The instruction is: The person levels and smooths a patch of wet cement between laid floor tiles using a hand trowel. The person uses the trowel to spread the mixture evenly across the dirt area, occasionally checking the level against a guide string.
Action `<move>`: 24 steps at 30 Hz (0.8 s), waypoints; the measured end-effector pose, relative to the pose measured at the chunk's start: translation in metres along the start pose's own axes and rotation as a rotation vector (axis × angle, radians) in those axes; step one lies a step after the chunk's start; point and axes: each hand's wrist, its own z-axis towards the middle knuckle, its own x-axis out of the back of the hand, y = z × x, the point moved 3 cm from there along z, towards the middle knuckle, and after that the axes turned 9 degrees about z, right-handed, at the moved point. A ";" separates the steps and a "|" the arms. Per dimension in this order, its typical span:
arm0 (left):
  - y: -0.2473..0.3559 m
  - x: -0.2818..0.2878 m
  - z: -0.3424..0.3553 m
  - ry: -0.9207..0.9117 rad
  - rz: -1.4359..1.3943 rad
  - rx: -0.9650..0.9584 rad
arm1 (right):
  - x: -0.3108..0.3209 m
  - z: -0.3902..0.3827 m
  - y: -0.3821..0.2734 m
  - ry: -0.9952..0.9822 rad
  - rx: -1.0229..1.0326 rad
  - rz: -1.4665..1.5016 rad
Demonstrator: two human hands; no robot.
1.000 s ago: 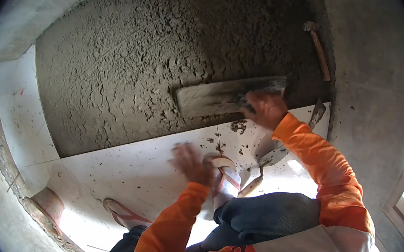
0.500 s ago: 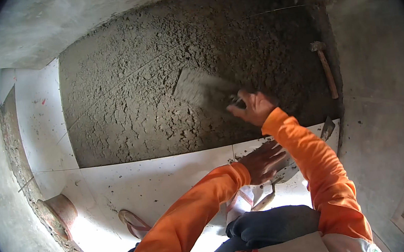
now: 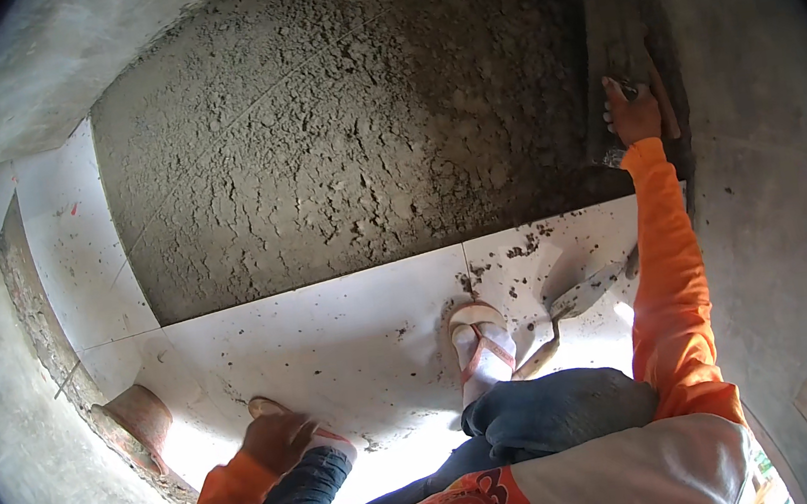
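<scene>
My right hand (image 3: 633, 113) is closed around the grip of a flat rectangular plastering trowel (image 3: 608, 10). The trowel's long blade lies along the right side of a rough grey mortar bed (image 3: 291, 155). Beside the blade, the wooden handle of a hammer (image 3: 664, 104) shows; the hammer's head is hidden. Low on the left, my left hand (image 3: 281, 440) hangs over my lower leg and sandal, its fingers loosely apart and nothing visible in them. A pointed trowel (image 3: 585, 295) with a wooden handle rests on the white tiles (image 3: 354, 339) by my right foot.
A reddish-brown bucket-shaped container (image 3: 142, 420) lies at the left by a broken wall edge. Mortar crumbs (image 3: 528, 242) dot the tiles. Concrete walls (image 3: 767, 177) close in the bed, and a thin string (image 3: 301, 75) crosses over it.
My right hand has carried the plastering trowel from mid-bed to the far right, beside the hammer. My left hand has left the tiles near the pointed trowel and moved left toward my leg.
</scene>
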 end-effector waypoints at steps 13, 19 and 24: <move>0.047 0.054 -0.095 0.413 -0.163 0.212 | -0.074 -0.076 -0.006 0.104 0.273 -0.431; 0.051 0.050 -0.097 0.380 -0.163 0.166 | -0.067 -0.105 -0.036 0.125 0.183 -0.438; 0.046 0.050 -0.096 0.403 -0.133 0.155 | -0.036 -0.078 -0.043 0.318 0.350 -0.383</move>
